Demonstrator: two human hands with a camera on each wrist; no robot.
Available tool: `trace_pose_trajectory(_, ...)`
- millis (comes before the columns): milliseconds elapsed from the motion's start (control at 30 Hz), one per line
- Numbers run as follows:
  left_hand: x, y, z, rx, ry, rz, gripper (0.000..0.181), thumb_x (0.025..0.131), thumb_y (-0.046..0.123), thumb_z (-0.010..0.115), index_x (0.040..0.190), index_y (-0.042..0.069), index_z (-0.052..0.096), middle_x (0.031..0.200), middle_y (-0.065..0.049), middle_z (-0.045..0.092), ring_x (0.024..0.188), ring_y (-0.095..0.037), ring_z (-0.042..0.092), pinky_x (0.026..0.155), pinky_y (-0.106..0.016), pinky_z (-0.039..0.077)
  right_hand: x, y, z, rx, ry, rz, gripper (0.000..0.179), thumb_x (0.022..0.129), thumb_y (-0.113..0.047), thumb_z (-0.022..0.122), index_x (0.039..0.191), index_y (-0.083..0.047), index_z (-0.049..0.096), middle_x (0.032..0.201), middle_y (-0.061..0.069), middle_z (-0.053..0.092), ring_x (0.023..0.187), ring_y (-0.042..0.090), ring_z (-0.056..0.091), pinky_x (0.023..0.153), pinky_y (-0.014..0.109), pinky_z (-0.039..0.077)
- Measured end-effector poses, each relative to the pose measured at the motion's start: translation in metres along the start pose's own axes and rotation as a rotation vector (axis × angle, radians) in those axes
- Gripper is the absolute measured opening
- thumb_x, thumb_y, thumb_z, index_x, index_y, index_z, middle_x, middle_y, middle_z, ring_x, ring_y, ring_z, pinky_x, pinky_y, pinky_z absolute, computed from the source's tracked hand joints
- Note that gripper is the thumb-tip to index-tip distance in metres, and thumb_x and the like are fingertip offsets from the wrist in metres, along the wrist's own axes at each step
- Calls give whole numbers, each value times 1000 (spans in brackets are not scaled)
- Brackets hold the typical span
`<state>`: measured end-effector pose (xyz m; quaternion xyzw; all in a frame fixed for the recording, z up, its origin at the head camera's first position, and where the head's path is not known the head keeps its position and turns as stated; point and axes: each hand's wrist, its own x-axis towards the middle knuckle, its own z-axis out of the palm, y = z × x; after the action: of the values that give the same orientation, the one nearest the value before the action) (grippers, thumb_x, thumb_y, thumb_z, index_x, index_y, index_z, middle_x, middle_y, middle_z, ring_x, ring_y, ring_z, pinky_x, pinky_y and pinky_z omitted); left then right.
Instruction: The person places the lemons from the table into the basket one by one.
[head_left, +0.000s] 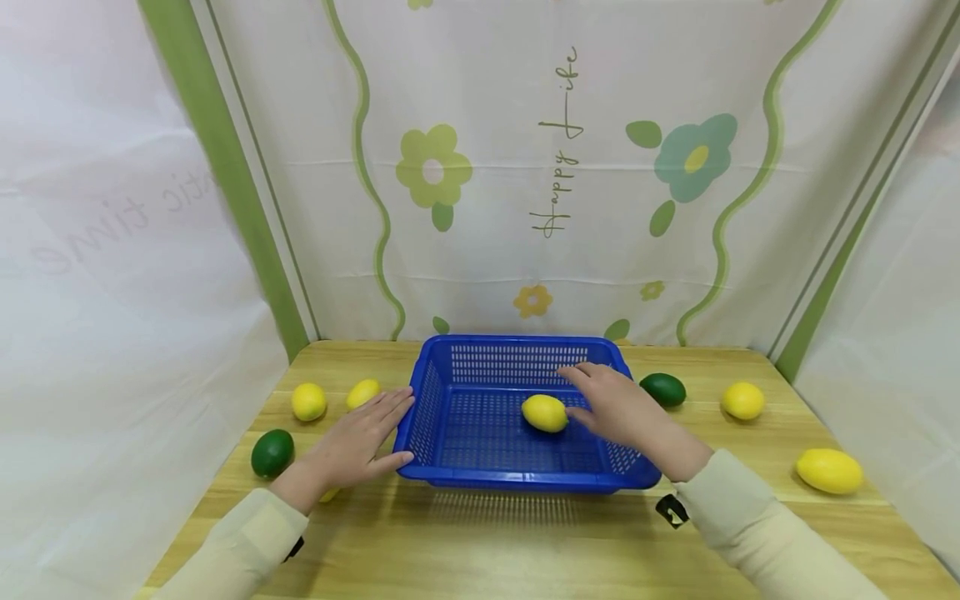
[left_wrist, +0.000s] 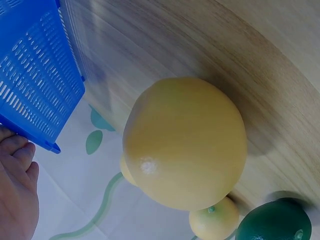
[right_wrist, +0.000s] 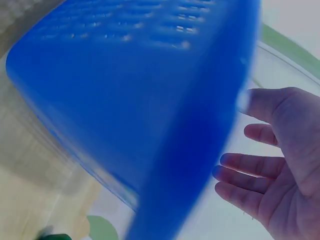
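A blue slatted plastic basket (head_left: 487, 478) stands on the wooden table, with one lemon (head_left: 545, 413) lying on its floor. My left hand (head_left: 363, 442) rests its straight fingers against the basket's left rim. My right hand (head_left: 615, 402) is over the basket's right side, its thumb beside the lemon in the head view and its fingers loosely spread. In the right wrist view that hand (right_wrist: 285, 170) shows nothing between thumb and fingers. A yellow fruit (left_wrist: 185, 145) looms large in the left wrist view; in the head view one lies mostly hidden beneath my left wrist.
Left of the basket are two yellow fruits (head_left: 308, 402) and a dark green oval fruit (head_left: 273, 454). To the right lie another dark green fruit (head_left: 663, 390), a round lemon (head_left: 743, 401) and a longer lemon (head_left: 828, 471). A printed curtain (head_left: 480, 250) hangs behind the table.
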<state>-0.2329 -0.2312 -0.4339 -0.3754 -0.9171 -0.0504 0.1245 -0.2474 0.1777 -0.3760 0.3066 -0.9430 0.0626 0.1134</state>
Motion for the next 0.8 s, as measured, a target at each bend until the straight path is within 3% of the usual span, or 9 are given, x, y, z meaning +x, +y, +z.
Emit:
trace_pose_trajectory(367, 0, 1, -1, -4, -20, -16, 78, 94, 49, 56, 148, -2, 35, 154, -17, 30, 142, -31, 27, 114, -46, 24, -10, 17, -17, 7, 59, 13, 59, 84, -22, 78, 133, 1, 54, 123, 20, 59, 109, 36, 60, 87, 48, 53)
trace_pose_trajectory(633, 1, 2, -3, -2, -27, -11, 77, 95, 48, 56, 148, -4, 35, 154, -18, 30, 141, -34, 29, 114, -47, 24, -24, 34, -29, -9, 135, -3, 58, 83, -16, 78, 131, 4, 53, 124, 29, 57, 107, 44, 59, 84, 53, 53)
trace_pose_trajectory(800, 1, 3, -5, -12, -34, -12, 77, 95, 48, 56, 148, -4, 35, 154, -18, 30, 142, -33, 27, 114, -46, 23, -32, 44, -35, -15, 180, -22, 58, 81, -12, 79, 130, 5, 53, 120, 26, 59, 101, 41, 61, 80, 51, 55)
